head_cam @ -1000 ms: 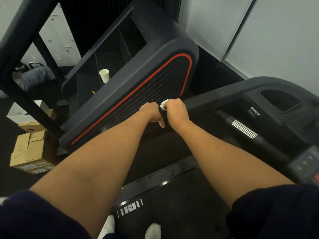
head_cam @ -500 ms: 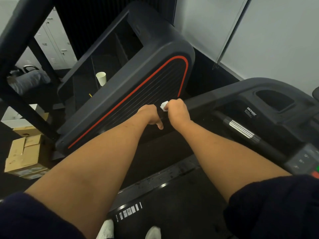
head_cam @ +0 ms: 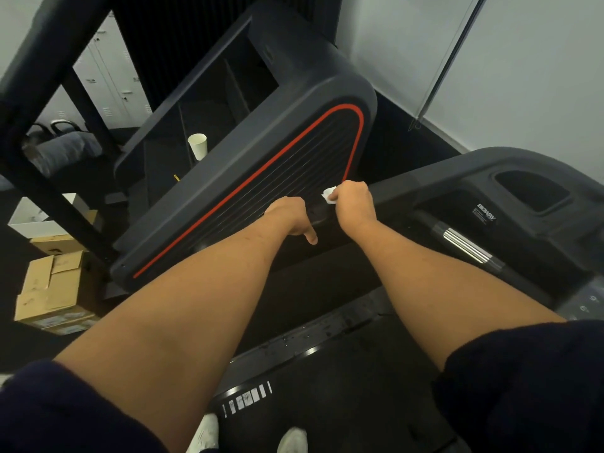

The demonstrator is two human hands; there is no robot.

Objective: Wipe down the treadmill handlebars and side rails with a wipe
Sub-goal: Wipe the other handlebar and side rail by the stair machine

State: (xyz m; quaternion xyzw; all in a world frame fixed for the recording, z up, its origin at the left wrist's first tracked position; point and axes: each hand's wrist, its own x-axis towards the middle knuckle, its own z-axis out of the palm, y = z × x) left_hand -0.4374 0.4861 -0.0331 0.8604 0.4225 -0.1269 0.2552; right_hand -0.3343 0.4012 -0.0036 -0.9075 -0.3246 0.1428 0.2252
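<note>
Both my hands grip the left end of the black treadmill handlebar (head_cam: 408, 188). My right hand (head_cam: 354, 202) is closed around the bar with a small white wipe (head_cam: 329, 194) pressed against it; a corner of the wipe sticks out past my fingers. My left hand (head_cam: 291, 219) holds the bar's end just to the left, thumb pointing down. The bar between the hands (head_cam: 318, 215) shows as a short dark stretch. A chrome pulse grip (head_cam: 465, 245) sits on the inner bar to the right.
The treadmill console (head_cam: 523, 197) with a cup recess lies at right; the belt deck (head_cam: 343, 380) and my white shoes are below. A neighbouring dark machine with a red stripe (head_cam: 261, 178) stands ahead-left, holding a paper cup (head_cam: 198, 146). Cardboard boxes (head_cam: 52, 289) sit on the floor at left.
My right hand with the wipe has slid a little to the right along the handlebar, widening the gap to my left hand. My left hand stays on the bar's end.
</note>
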